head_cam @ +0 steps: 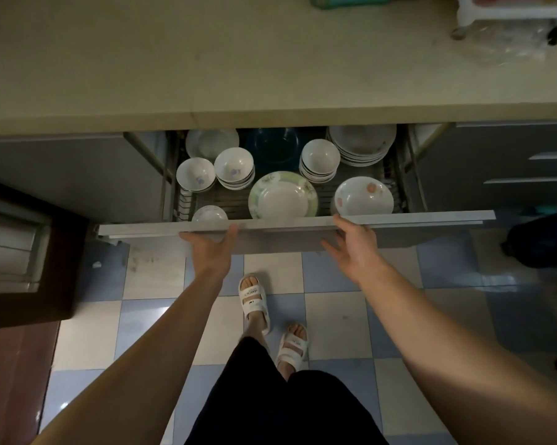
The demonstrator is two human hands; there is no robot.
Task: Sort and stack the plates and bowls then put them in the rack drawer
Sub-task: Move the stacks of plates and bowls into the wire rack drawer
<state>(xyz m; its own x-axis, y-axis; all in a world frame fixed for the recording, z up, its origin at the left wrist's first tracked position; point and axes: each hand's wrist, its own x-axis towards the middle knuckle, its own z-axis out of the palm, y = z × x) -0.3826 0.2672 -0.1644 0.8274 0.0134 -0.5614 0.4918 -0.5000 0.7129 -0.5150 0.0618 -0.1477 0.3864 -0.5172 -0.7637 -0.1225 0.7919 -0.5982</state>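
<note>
Grey metal forms the front panel (296, 223) of the rack drawer, which stands pulled out from under the beige countertop (206, 69). The left hand (211, 248) meets that panel from below and in front, its thumb lying along the top edge and its fingers spread flat against the face, not curled round anything. The right hand (354, 248) rests further along the same panel, thumb tip touching the top edge, fingers straight and loose just in front of the face; it grips nothing either.

Just beyond the left hand sits a small white bowl (209, 214), half hidden by the panel. Between the 2 hands and slightly past them lies a green-rimmed plate (283, 195). Directly beyond the right thumb is a white plate with an orange flower (363, 195). Further back, beyond the left hand, are 1 single bowl (195, 174) and a stack of bowls (234, 168), touching side by side. Beyond the right hand stands another bowl stack (319, 162), and behind it a stack of plates (362, 144). A dark blue glass bowl (275, 149) sits at the back between the hands, beside a white dish (211, 142) partly under the counter edge.

Below the arms, 2 feet in white sandals (253, 300) stand on a blue and white checked floor (335, 322).
</note>
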